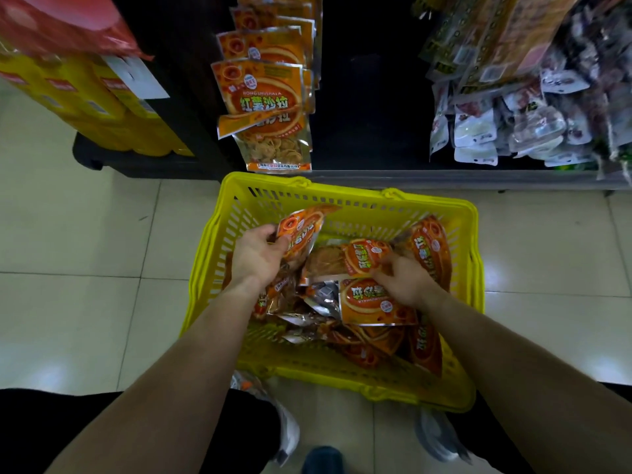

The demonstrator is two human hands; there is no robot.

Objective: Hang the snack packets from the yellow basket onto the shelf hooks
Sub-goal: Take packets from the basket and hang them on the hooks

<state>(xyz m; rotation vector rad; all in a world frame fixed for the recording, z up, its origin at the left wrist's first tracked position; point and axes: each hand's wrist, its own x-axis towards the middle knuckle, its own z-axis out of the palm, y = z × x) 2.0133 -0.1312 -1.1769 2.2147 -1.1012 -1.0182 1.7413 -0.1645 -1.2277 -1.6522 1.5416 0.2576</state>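
Pinching packets [301, 230], left hand [258, 253], right hand [403, 278] (basket [342, 197])

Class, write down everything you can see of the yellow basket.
The yellow basket looks like moulded plastic, with slotted walls, a thick rim and handles folded down at the far edge. It stands on the pale tiled floor before the shelf base, holding a heap of orange snack packets. The left hand and right hand reach inside, each gripping a packet.

packets [372, 302] in basket [342, 200] (on floor [85, 234]) before shelf [444, 174].
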